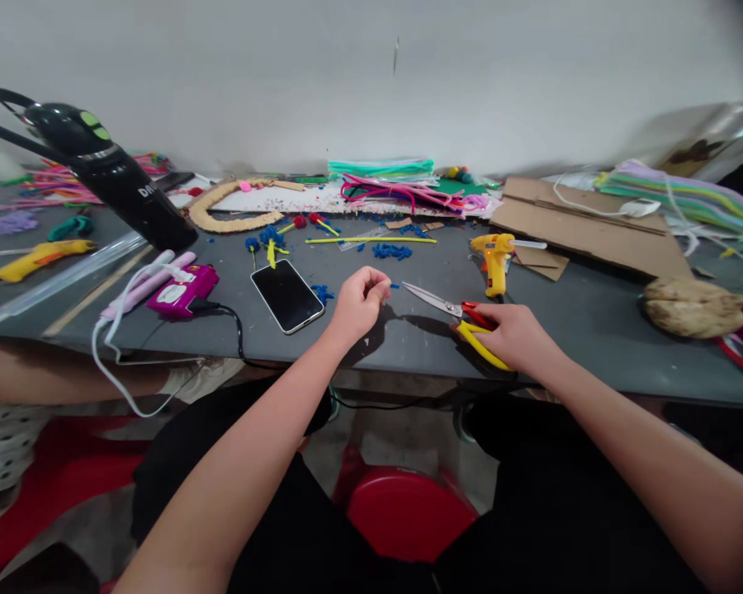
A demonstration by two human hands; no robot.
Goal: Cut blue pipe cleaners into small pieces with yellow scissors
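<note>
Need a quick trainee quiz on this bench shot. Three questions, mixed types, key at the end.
1. Multiple choice. What does the right-hand grip hold?
A) a glue gun
B) scissors
C) a sheet of cardboard

2. True or false. The phone lies on the table with its screen dark.

3. Fill in the blank. The left-hand grip pinches a small piece of material coloured ____.

Key: 1 B; 2 true; 3 blue.
</note>
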